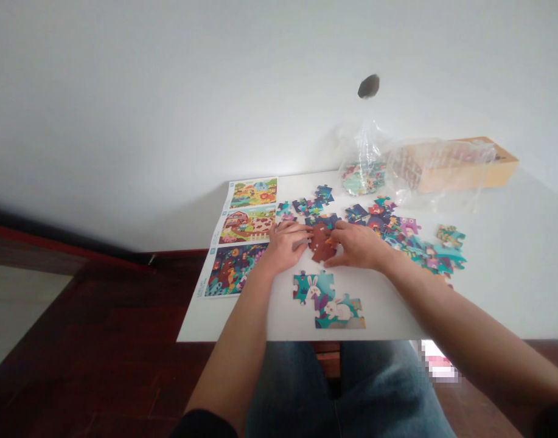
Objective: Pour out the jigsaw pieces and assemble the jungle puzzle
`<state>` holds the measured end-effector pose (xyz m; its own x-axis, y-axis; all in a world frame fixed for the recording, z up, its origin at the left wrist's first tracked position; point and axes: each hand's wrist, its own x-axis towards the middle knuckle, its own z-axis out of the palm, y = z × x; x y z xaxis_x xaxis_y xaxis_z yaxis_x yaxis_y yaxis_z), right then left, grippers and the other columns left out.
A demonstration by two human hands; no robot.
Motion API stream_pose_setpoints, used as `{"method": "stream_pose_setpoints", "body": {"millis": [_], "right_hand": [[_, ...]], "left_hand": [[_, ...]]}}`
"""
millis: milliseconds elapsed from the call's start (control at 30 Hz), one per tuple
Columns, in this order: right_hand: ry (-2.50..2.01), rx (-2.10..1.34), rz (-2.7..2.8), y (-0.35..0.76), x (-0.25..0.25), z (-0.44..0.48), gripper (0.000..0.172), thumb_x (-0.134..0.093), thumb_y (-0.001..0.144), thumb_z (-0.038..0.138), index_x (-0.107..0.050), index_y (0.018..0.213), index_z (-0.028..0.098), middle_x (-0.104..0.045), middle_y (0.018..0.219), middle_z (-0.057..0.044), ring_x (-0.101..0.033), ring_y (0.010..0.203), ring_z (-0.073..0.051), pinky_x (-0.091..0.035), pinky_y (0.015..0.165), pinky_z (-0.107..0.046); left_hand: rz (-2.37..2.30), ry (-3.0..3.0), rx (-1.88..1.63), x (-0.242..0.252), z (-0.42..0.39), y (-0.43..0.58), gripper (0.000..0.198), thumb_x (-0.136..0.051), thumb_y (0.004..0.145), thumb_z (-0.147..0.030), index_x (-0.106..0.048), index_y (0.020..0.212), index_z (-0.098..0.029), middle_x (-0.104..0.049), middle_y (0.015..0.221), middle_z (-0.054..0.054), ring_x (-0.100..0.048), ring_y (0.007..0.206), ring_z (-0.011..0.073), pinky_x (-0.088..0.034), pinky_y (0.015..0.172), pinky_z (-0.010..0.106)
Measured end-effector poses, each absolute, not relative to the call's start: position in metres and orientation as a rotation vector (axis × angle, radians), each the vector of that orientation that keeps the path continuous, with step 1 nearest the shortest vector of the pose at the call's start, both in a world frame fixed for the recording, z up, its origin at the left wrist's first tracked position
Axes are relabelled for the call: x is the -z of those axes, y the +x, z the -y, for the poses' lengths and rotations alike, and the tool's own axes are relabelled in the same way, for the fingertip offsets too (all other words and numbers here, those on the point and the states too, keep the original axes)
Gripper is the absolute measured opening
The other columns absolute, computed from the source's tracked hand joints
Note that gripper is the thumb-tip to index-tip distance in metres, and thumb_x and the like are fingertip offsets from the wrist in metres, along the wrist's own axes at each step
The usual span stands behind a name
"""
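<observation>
My left hand (pixel 286 242) and my right hand (pixel 358 244) rest on the white table (pixel 498 286), both pressed against a brown puzzle piece cluster (pixel 322 243) between them. Fingers of both hands curl onto its edges. Just in front of the hands lie joined teal pieces with white rabbits (pixel 330 299). Several loose colourful pieces (pixel 411 240) are scattered behind and to the right of my right hand.
A picture sheet with three puzzle images (pixel 242 234) lies at the table's left edge. A clear plastic bag holding pieces (pixel 367 170) and an open cardboard box (pixel 461 164) sit at the back by the white wall. Dark red floor lies left.
</observation>
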<state>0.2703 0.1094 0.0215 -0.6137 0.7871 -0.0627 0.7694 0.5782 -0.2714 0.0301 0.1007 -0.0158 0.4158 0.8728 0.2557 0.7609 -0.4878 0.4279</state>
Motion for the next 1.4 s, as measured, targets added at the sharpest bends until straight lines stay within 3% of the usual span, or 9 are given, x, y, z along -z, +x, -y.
{"method": "stream_pose_setpoints", "body": {"millis": [100, 233, 300, 833, 1167, 1400], "right_hand": [[-1.315, -0.480, 2.727, 0.275, -0.027, -0.110, 0.043, -0.073, 0.077, 0.062, -0.071, 0.093, 0.022, -0.062, 0.100, -0.008, -0.064, 0.083, -0.023, -0.044, 0.067, -0.031], [-1.091, -0.628, 2.749, 0.284, -0.035, -0.113, 0.056, -0.078, 0.076, 0.047, -0.063, 0.127, 0.031, -0.060, 0.108, -0.006, -0.063, 0.091, -0.024, -0.047, 0.076, -0.032], [-1.033, -0.686, 2.802, 0.287, -0.036, -0.115, 0.060, -0.079, 0.075, 0.043, -0.062, 0.131, 0.033, -0.059, 0.110, -0.006, -0.063, 0.093, -0.025, -0.047, 0.078, -0.033], [-1.019, -0.695, 2.787, 0.283, -0.030, -0.112, 0.055, -0.074, 0.078, 0.043, -0.063, 0.130, 0.030, -0.062, 0.116, -0.008, -0.064, 0.093, -0.025, -0.046, 0.077, -0.033], [-1.012, -0.749, 2.805, 0.288, -0.034, -0.116, 0.058, -0.076, 0.077, 0.032, -0.061, 0.132, 0.028, -0.060, 0.114, -0.008, -0.063, 0.097, -0.025, -0.046, 0.080, -0.033], [-1.142, -0.662, 2.742, 0.287, -0.025, -0.120, 0.046, -0.079, 0.076, 0.042, -0.065, 0.114, 0.021, -0.061, 0.109, -0.008, -0.062, 0.092, -0.024, -0.046, 0.077, -0.033]], "left_hand": [[-1.430, 2.423, -0.667, 0.016, -0.101, 0.030, 0.024, -0.063, 0.087, -0.021, -0.075, 0.107, -0.031, -0.070, 0.126, -0.001, -0.055, 0.125, 0.0262, -0.031, 0.114, 0.057], [-1.421, 2.424, -0.673, 0.015, -0.100, 0.031, 0.024, -0.064, 0.087, -0.023, -0.074, 0.108, -0.031, -0.070, 0.126, -0.001, -0.055, 0.124, 0.0260, -0.031, 0.114, 0.056], [-1.428, 2.424, -0.673, 0.014, -0.099, 0.031, 0.024, -0.064, 0.087, -0.022, -0.075, 0.107, -0.030, -0.070, 0.126, -0.001, -0.055, 0.124, 0.0261, -0.031, 0.115, 0.056], [-1.429, 2.428, -0.667, 0.014, -0.098, 0.032, 0.025, -0.064, 0.086, -0.022, -0.074, 0.108, -0.030, -0.069, 0.128, -0.001, -0.054, 0.125, 0.0262, -0.030, 0.115, 0.055], [-1.429, 2.447, -0.644, 0.013, -0.098, 0.031, 0.025, -0.063, 0.087, -0.024, -0.074, 0.108, -0.030, -0.069, 0.129, -0.002, -0.054, 0.126, 0.0262, -0.032, 0.114, 0.054], [-1.426, 2.432, -0.668, 0.014, -0.098, 0.031, 0.022, -0.064, 0.088, -0.027, -0.074, 0.107, -0.030, -0.069, 0.127, -0.001, -0.054, 0.126, 0.0255, -0.031, 0.115, 0.053]]}}
